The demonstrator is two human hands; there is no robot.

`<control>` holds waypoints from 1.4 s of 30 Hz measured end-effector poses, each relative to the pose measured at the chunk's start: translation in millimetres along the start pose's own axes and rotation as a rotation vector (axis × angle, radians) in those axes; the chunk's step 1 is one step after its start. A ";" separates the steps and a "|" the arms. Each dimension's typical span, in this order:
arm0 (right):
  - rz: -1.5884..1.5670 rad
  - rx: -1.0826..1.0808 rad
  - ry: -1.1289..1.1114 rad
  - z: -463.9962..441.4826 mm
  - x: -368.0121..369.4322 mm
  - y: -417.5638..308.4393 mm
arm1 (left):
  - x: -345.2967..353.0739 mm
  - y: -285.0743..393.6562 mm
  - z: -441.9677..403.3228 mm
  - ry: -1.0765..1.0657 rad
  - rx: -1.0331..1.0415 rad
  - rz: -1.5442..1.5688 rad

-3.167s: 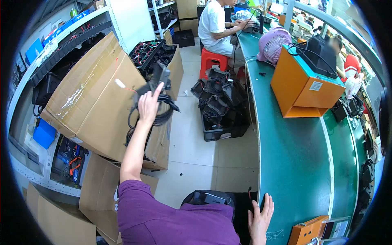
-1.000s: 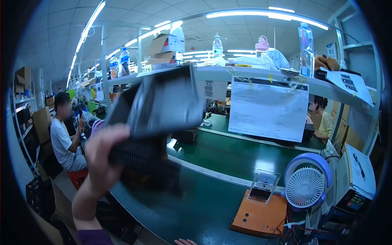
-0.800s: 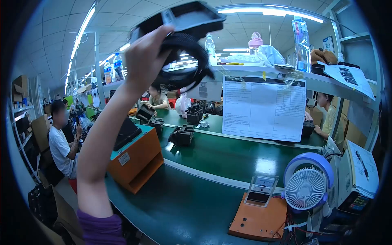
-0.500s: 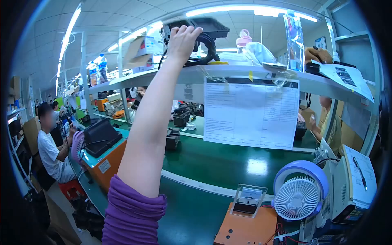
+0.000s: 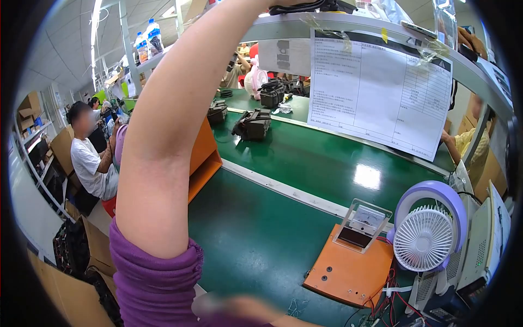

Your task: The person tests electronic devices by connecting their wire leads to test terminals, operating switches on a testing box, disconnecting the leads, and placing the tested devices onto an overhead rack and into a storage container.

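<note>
My left arm (image 5: pixel 163 131), in a pushed-up purple sleeve, reaches up to the shelf. My left hand (image 5: pixel 268 2) is almost wholly cut off by the top edge, so its fingers are hidden. Right beside it, a black cable (image 5: pixel 297 7) lies on the shelf, partly out of view. Low in the picture, my right hand (image 5: pixel 239 308) is smeared by motion near the purple sleeve. A pale, blurred patch shows at its fingertips; I cannot make out what it is.
An orange box with a meter (image 5: pixel 351 267) and a purple fan (image 5: pixel 425 234) stand at the right of the green bench (image 5: pixel 245 234). A printed sheet (image 5: pixel 376 92) hangs from the shelf (image 5: pixel 283 26). Black devices (image 5: pixel 253 125) sit farther back. A seated person (image 5: pixel 90 158) is at left.
The view has tilted down, so my left hand, earlier gripping around the black cable and device on the shelf, is nearly out of frame. My right hand has come in at the bottom.
</note>
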State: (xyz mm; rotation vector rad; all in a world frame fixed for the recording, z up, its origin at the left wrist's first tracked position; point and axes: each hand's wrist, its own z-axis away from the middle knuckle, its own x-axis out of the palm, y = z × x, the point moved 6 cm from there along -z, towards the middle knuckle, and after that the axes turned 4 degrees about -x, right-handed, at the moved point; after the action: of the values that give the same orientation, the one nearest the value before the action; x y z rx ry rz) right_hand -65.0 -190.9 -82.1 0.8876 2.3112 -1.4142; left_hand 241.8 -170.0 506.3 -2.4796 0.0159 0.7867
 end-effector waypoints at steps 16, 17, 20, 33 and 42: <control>0.139 -0.016 -0.016 -6.4 -16.0 -19.3 | 17.6 47.4 26.5 0.238 -0.087 0.097; 0.134 -0.008 -0.010 -6.8 -17.8 -21.2 | 15.9 47.2 30.5 0.230 -0.023 0.132; 0.132 0.009 -0.005 -10.4 -26.6 -28.9 | -4.9 51.0 52.9 0.209 0.107 0.134; 0.309 0.154 -0.196 -29.9 -31.1 -49.6 | -99.0 18.3 486.7 0.243 -0.201 0.004; 0.502 0.262 -0.334 -36.6 -19.6 -50.4 | 78.3 122.0 921.7 -0.792 -1.553 0.544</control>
State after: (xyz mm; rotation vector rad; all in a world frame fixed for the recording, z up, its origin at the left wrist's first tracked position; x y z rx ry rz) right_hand -79.4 -182.3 -19.0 1.1071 1.5445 -1.5086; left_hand -204.1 191.6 -229.2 -3.1792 -0.3349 2.7845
